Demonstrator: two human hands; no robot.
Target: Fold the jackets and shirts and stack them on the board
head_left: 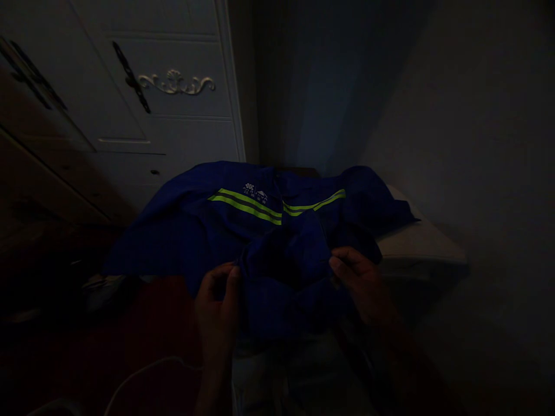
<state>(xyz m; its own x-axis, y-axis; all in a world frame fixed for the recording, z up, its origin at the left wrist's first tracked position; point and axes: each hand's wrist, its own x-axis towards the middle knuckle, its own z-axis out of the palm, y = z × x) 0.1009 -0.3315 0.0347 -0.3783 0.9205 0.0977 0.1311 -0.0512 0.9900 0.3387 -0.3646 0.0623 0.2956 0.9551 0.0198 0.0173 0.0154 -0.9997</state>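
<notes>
A dark blue work jacket [255, 231] with yellow-green stripes and a small pale print on the chest lies spread over a light-topped surface. My left hand [219, 297] pinches the cloth at the near left, thumb against fingers. On the near right, my right hand [358, 280] grips another edge of the same jacket between thumb and fingers. Between my hands the near part of the cloth is lifted and folds open into a dark hollow. One sleeve spreads to the left, and the other reaches right. Dim light hides the finer details.
A white cabinet [182, 133] with dark handles and a scrolled ornament [176, 82] stands behind on the left. The pale corner of the supporting surface [425, 240] shows at right, near a grey wall [485, 127]. A thin white cable [143, 367] curves over the dark reddish floor.
</notes>
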